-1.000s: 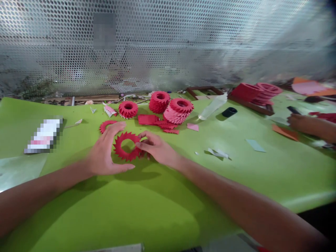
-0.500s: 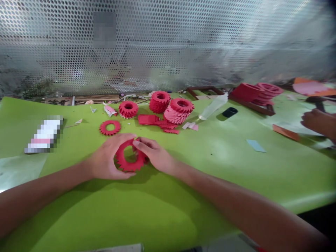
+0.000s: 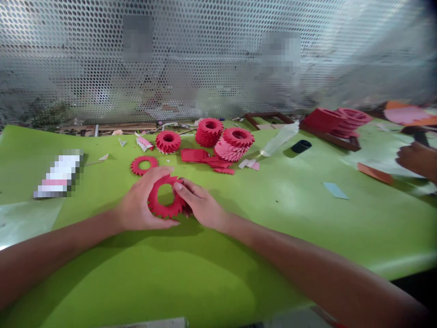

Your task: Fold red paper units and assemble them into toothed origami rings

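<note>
A red toothed paper ring [image 3: 166,210] is held up above the green table between both hands. My left hand [image 3: 139,202] curves round its left side, thumb below and fingers above, against the teeth. At the ring's right rim my right hand [image 3: 201,198] pinches it, thumb on the front and fingers mostly hidden behind. Just beyond my left hand, another red toothed ring [image 3: 134,166] lies flat. Farther back are a short red ring stack [image 3: 168,145], a taller red stack [image 3: 208,134] and a pink stack with a red top [image 3: 234,148].
Red folded paper pieces [image 3: 194,155] lie before the stacks. A clear plastic cone [image 3: 280,139], black cylinder [image 3: 301,146] and blue paper scrap [image 3: 336,190] are rightward. A pixelated phone-like object [image 3: 58,175] lies left. Another person's hand [image 3: 416,157] works far right; perforated metal [image 3: 205,59] stands behind.
The held ring has tilted and risen slightly, still between both hands. My left thumb and fingers stay curved round it. The whole view has shifted slightly.
</note>
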`<action>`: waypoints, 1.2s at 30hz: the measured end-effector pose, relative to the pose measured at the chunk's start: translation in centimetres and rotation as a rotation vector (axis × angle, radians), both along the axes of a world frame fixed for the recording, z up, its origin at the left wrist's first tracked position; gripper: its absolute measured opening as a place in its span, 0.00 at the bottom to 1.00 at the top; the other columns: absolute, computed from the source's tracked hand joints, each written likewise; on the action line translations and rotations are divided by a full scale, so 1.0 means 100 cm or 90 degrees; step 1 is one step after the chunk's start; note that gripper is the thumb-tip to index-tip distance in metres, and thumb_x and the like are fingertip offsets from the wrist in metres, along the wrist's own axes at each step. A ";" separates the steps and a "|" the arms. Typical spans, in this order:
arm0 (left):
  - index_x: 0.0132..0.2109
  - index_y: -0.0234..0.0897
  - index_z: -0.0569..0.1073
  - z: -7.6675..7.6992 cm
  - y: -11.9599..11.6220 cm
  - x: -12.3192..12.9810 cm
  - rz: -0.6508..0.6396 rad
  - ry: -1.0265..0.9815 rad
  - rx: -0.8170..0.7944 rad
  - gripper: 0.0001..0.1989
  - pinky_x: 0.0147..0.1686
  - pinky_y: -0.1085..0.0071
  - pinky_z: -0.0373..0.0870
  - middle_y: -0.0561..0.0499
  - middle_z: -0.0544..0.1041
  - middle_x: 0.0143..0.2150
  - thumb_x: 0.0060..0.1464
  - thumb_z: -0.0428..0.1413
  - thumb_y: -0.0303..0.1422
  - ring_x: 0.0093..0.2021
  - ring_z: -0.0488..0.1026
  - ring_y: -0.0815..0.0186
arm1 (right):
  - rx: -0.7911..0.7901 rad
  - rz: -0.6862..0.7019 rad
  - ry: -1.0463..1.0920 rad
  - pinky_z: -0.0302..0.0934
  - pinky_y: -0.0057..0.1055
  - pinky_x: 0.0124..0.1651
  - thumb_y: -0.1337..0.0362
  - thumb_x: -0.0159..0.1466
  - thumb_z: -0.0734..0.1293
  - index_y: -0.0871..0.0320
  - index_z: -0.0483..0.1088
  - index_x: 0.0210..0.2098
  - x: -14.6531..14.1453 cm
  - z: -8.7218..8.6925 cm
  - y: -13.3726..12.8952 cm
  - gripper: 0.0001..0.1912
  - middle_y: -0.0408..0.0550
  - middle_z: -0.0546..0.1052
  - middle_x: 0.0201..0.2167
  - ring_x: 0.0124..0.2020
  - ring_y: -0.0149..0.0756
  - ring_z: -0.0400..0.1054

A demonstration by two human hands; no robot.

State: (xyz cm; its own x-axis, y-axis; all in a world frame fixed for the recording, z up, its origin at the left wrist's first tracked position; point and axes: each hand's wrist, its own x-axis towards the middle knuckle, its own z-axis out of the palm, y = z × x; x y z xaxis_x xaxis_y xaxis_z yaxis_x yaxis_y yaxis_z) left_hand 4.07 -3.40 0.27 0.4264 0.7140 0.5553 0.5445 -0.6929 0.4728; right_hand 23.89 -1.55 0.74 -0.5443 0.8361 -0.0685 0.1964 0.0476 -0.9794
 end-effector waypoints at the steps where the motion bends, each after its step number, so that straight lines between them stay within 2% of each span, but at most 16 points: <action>1: 0.65 0.40 0.58 0.000 0.000 0.000 0.000 0.001 0.001 0.45 0.61 0.48 0.70 0.39 0.70 0.61 0.44 0.69 0.45 0.61 0.70 0.46 | -0.007 0.001 0.002 0.58 0.26 0.24 0.40 0.68 0.57 0.55 0.62 0.35 0.000 0.000 0.000 0.24 0.36 0.63 0.22 0.21 0.27 0.59; 10: 0.61 0.39 0.61 0.000 -0.003 0.001 0.022 0.013 0.030 0.41 0.57 0.53 0.73 0.40 0.74 0.57 0.43 0.68 0.40 0.56 0.75 0.49 | -0.046 0.008 0.037 0.59 0.26 0.24 0.38 0.66 0.59 0.55 0.63 0.34 -0.001 -0.004 -0.001 0.25 0.36 0.63 0.23 0.21 0.26 0.59; 16: 0.62 0.40 0.61 0.001 -0.001 0.001 -0.020 0.001 0.039 0.42 0.57 0.54 0.72 0.40 0.74 0.57 0.43 0.69 0.40 0.55 0.74 0.50 | -0.070 0.011 0.039 0.56 0.27 0.24 0.42 0.66 0.61 0.56 0.66 0.34 0.000 -0.002 0.001 0.22 0.36 0.63 0.21 0.20 0.27 0.57; 20: 0.65 0.39 0.57 0.000 0.001 0.001 -0.076 0.017 0.007 0.46 0.58 0.51 0.71 0.36 0.71 0.60 0.45 0.67 0.49 0.57 0.73 0.49 | 0.004 -0.011 0.000 0.52 0.28 0.25 0.46 0.67 0.61 0.56 0.66 0.30 0.002 0.003 0.003 0.21 0.37 0.63 0.21 0.21 0.28 0.57; 22: 0.67 0.37 0.55 0.000 0.003 0.002 -0.054 0.004 0.003 0.43 0.55 0.50 0.73 0.34 0.70 0.61 0.52 0.61 0.51 0.56 0.73 0.49 | 0.067 -0.035 -0.031 0.52 0.28 0.27 0.48 0.68 0.60 0.55 0.64 0.29 0.003 0.005 0.003 0.19 0.37 0.64 0.22 0.22 0.28 0.58; 23: 0.67 0.37 0.55 0.000 0.004 0.001 -0.021 0.003 -0.014 0.39 0.51 0.52 0.76 0.35 0.72 0.58 0.56 0.58 0.51 0.53 0.75 0.51 | 0.095 -0.046 -0.051 0.52 0.28 0.28 0.49 0.69 0.59 0.55 0.63 0.28 0.004 0.006 0.003 0.19 0.37 0.64 0.21 0.22 0.28 0.58; 25: 0.66 0.36 0.58 0.001 0.007 0.001 0.064 0.030 -0.093 0.32 0.35 0.61 0.78 0.41 0.79 0.45 0.60 0.54 0.46 0.38 0.79 0.58 | 0.138 -0.059 -0.097 0.52 0.28 0.28 0.50 0.71 0.57 0.55 0.60 0.28 0.004 0.006 0.002 0.19 0.36 0.63 0.20 0.22 0.28 0.58; 27: 0.63 0.35 0.63 0.004 0.008 0.000 0.120 0.087 -0.178 0.27 0.21 0.71 0.69 0.51 0.77 0.28 0.61 0.53 0.42 0.23 0.73 0.65 | 0.159 -0.056 -0.143 0.50 0.28 0.27 0.50 0.71 0.56 0.54 0.58 0.28 0.005 0.006 0.002 0.19 0.36 0.63 0.18 0.21 0.29 0.59; 28: 0.62 0.34 0.65 0.004 0.008 0.000 0.127 0.109 -0.203 0.26 0.18 0.73 0.64 0.54 0.74 0.23 0.61 0.53 0.41 0.19 0.69 0.67 | 0.160 -0.050 -0.165 0.50 0.28 0.26 0.50 0.71 0.56 0.54 0.58 0.29 0.005 0.005 0.003 0.19 0.36 0.64 0.18 0.20 0.29 0.59; 30: 0.61 0.34 0.68 0.005 0.008 0.000 0.128 0.126 -0.206 0.24 0.15 0.74 0.58 0.56 0.72 0.20 0.61 0.51 0.39 0.16 0.66 0.68 | 0.155 -0.038 -0.203 0.49 0.28 0.24 0.50 0.71 0.57 0.54 0.58 0.30 0.005 0.005 0.003 0.18 0.36 0.66 0.18 0.19 0.29 0.60; 36: 0.62 0.34 0.69 0.002 0.009 0.000 0.143 0.152 -0.144 0.24 0.15 0.75 0.56 0.55 0.73 0.19 0.63 0.48 0.40 0.15 0.64 0.70 | 0.162 -0.012 -0.226 0.50 0.27 0.22 0.50 0.69 0.60 0.54 0.59 0.33 0.005 0.006 0.004 0.16 0.37 0.70 0.20 0.19 0.29 0.62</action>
